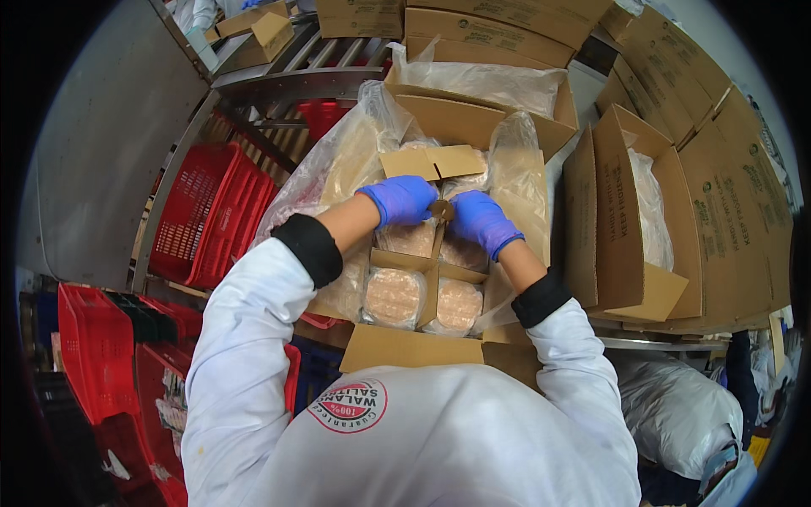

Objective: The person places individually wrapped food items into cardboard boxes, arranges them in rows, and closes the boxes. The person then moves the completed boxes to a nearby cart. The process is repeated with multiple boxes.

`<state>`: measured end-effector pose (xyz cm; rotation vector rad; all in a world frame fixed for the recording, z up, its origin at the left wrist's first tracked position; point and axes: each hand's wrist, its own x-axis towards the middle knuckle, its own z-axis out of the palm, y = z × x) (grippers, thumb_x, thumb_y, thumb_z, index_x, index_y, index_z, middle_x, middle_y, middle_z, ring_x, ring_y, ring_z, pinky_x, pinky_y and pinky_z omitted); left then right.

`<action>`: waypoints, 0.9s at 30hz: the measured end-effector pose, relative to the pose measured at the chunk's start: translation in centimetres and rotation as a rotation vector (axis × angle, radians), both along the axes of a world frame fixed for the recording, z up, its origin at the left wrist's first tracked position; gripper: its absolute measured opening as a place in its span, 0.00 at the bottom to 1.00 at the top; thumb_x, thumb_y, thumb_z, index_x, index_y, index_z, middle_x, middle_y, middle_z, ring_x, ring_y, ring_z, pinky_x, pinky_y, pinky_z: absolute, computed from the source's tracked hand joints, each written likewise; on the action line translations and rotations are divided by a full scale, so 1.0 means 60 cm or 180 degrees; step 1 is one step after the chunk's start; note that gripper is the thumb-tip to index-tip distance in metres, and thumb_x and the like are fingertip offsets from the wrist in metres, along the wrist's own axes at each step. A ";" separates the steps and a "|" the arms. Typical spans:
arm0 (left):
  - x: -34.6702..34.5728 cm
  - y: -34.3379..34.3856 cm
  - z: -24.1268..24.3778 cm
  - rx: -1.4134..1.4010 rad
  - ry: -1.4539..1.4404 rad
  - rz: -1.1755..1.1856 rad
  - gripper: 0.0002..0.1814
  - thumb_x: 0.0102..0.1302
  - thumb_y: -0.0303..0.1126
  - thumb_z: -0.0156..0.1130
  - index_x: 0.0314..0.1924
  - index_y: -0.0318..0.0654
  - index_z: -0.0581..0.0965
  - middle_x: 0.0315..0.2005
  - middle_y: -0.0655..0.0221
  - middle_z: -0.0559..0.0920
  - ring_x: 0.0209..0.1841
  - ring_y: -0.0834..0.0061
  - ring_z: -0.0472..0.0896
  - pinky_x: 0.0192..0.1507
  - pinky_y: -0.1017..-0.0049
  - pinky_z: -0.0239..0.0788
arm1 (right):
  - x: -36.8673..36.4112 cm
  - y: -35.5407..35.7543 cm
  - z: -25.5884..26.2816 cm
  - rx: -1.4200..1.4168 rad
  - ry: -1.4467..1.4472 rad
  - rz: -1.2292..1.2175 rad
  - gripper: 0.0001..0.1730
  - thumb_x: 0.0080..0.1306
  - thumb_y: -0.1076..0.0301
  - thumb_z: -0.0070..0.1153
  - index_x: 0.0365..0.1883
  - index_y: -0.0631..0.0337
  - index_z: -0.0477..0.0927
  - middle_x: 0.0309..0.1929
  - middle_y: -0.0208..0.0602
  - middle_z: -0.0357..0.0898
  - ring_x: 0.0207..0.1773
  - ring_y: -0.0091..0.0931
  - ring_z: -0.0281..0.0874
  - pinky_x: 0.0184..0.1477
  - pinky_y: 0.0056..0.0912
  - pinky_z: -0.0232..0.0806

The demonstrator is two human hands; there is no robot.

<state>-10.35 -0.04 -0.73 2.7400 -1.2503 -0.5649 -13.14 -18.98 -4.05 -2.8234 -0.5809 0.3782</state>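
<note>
My left hand [405, 199], in a blue glove, pinches the cardboard divider [430, 298] near its middle. From the other side my right hand [483, 218], also gloved in blue, grips the same spot, its fingertips partly hidden. The divider stands in an open cardboard carton [412, 348] lined with clear plastic film [367, 133]. Round pinkish patties in clear wrap, such as the near left stack [394, 295] and the near right stack [459, 307], sit in its compartments. A slotted cardboard strip [405, 163] rises above the packs just beyond my hands.
Red plastic crates [196, 215] are stacked at left, with more crates [95, 348] lower down. A roller conveyor [342, 54] runs behind. Lined open cartons stand behind [481, 89] and at right [681, 253]. A filled plastic bag [678, 405] lies lower right. Another person's sleeve [203, 12] shows top left.
</note>
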 end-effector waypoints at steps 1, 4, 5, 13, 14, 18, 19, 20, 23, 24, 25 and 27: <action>0.006 -0.005 0.007 0.0011 0.0207 0.0025 0.13 0.61 0.39 0.64 0.40 0.39 0.84 0.37 0.52 0.85 0.40 0.48 0.83 0.45 0.58 0.75 | 0.008 0.000 0.000 -0.0004 0.0066 -0.0004 0.15 0.57 0.57 0.63 0.36 0.57 0.87 0.38 0.49 0.85 0.42 0.47 0.83 0.47 0.45 0.75; -0.020 0.008 0.021 0.0240 0.0614 -0.0206 0.15 0.62 0.41 0.63 0.41 0.38 0.84 0.38 0.52 0.85 0.41 0.47 0.83 0.46 0.59 0.75 | -0.029 0.009 0.026 -0.0183 0.0498 0.0321 0.12 0.55 0.63 0.62 0.35 0.57 0.87 0.40 0.51 0.85 0.45 0.47 0.83 0.49 0.47 0.75; -0.026 0.014 0.026 0.0328 0.0775 -0.0252 0.15 0.61 0.41 0.63 0.41 0.38 0.84 0.38 0.52 0.85 0.41 0.47 0.83 0.46 0.59 0.75 | -0.036 0.019 0.033 -0.0258 0.0604 0.0432 0.11 0.55 0.66 0.61 0.35 0.58 0.88 0.41 0.51 0.85 0.46 0.46 0.83 0.49 0.48 0.75; -0.032 -0.006 -0.019 0.0316 -0.0331 -0.0020 0.12 0.59 0.37 0.63 0.39 0.38 0.85 0.35 0.51 0.85 0.41 0.52 0.85 0.46 0.57 0.76 | 0.004 0.000 -0.033 0.0071 0.0146 0.0103 0.12 0.54 0.64 0.65 0.37 0.54 0.86 0.40 0.49 0.84 0.45 0.46 0.82 0.50 0.47 0.74; -0.030 -0.016 -0.015 0.0340 -0.0395 0.0002 0.12 0.59 0.37 0.63 0.38 0.39 0.85 0.35 0.51 0.85 0.41 0.52 0.85 0.45 0.58 0.76 | 0.002 0.001 -0.049 0.0249 -0.0020 -0.0049 0.14 0.54 0.63 0.66 0.40 0.54 0.86 0.40 0.49 0.84 0.45 0.46 0.82 0.50 0.47 0.74; -0.003 -0.017 -0.013 0.0375 -0.0490 -0.0002 0.12 0.59 0.39 0.64 0.37 0.39 0.85 0.34 0.52 0.85 0.40 0.52 0.85 0.43 0.58 0.77 | -0.035 0.030 -0.030 0.0241 -0.1308 -0.0476 0.23 0.54 0.57 0.69 0.48 0.54 0.82 0.40 0.49 0.83 0.45 0.45 0.82 0.49 0.48 0.73; -0.003 -0.007 -0.020 0.0386 -0.0452 -0.0059 0.13 0.59 0.40 0.64 0.37 0.39 0.86 0.34 0.52 0.86 0.40 0.51 0.85 0.43 0.58 0.77 | -0.058 0.036 0.000 0.0077 -0.1759 -0.0570 0.25 0.54 0.56 0.69 0.49 0.55 0.81 0.40 0.50 0.83 0.45 0.44 0.82 0.49 0.48 0.73; 0.001 -0.003 -0.025 0.0293 -0.0440 -0.0013 0.14 0.59 0.41 0.65 0.37 0.39 0.86 0.34 0.52 0.86 0.40 0.51 0.85 0.43 0.58 0.77 | -0.066 0.030 0.019 0.0566 -0.1914 -0.0760 0.32 0.56 0.48 0.68 0.52 0.60 0.78 0.40 0.52 0.84 0.46 0.44 0.83 0.50 0.47 0.73; 0.013 0.002 -0.041 0.0224 -0.0350 0.0085 0.16 0.58 0.45 0.67 0.36 0.39 0.86 0.33 0.53 0.86 0.39 0.51 0.85 0.43 0.59 0.77 | -0.096 0.080 0.085 0.0487 0.0297 -0.1067 0.30 0.58 0.42 0.63 0.40 0.64 0.86 0.40 0.55 0.84 0.46 0.46 0.83 0.52 0.47 0.73; 0.019 -0.016 -0.032 0.0324 -0.0312 -0.0038 0.16 0.58 0.45 0.67 0.36 0.39 0.86 0.33 0.53 0.86 0.39 0.51 0.85 0.43 0.58 0.77 | -0.094 0.075 0.013 0.0347 0.0239 -0.0968 0.32 0.61 0.39 0.55 0.40 0.63 0.86 0.41 0.56 0.84 0.46 0.47 0.83 0.51 0.47 0.73; 0.020 -0.020 -0.029 0.0438 -0.0275 -0.0082 0.17 0.58 0.46 0.68 0.36 0.39 0.86 0.34 0.53 0.86 0.39 0.51 0.85 0.44 0.58 0.77 | -0.094 0.074 -0.017 0.0354 0.0376 -0.1053 0.31 0.63 0.40 0.54 0.40 0.63 0.86 0.41 0.56 0.84 0.46 0.47 0.83 0.52 0.48 0.73; 0.020 -0.017 -0.045 0.0350 -0.0437 -0.0009 0.15 0.58 0.43 0.67 0.36 0.39 0.86 0.34 0.53 0.86 0.40 0.51 0.85 0.44 0.58 0.77 | -0.084 0.077 -0.035 0.0376 0.0587 -0.1175 0.29 0.65 0.44 0.51 0.39 0.64 0.86 0.42 0.55 0.84 0.46 0.48 0.82 0.52 0.48 0.73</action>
